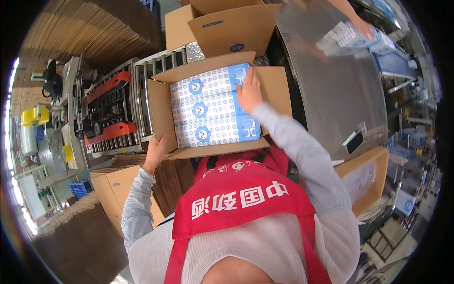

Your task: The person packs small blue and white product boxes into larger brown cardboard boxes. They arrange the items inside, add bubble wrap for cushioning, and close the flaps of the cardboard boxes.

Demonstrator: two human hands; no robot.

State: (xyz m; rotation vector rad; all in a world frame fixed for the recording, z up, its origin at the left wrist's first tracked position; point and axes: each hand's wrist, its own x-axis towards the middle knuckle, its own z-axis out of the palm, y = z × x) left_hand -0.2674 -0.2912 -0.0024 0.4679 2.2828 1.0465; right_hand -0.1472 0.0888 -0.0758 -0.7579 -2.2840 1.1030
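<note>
Red apron (241, 199), lower centre. Left hand (155, 150) part-curled at lower-left corner of open cardboard carton (161, 113), mid-frame; gripping or merely touching, can't tell from here. Right hand (250, 92) laid open, gripping nothing, on right end of three blue-and-white printed packs (215, 109) inside carton. Farther off, upper right: co-worker's hand (363, 27) at similar packages (350, 37).

Head cam: left fisheye, worn on head, looking steeply down over red apron (250, 173) at open carton (162, 111), near, upper centre. Wide field, upright, unmirrored (straight edges bow toward black rim).
</note>
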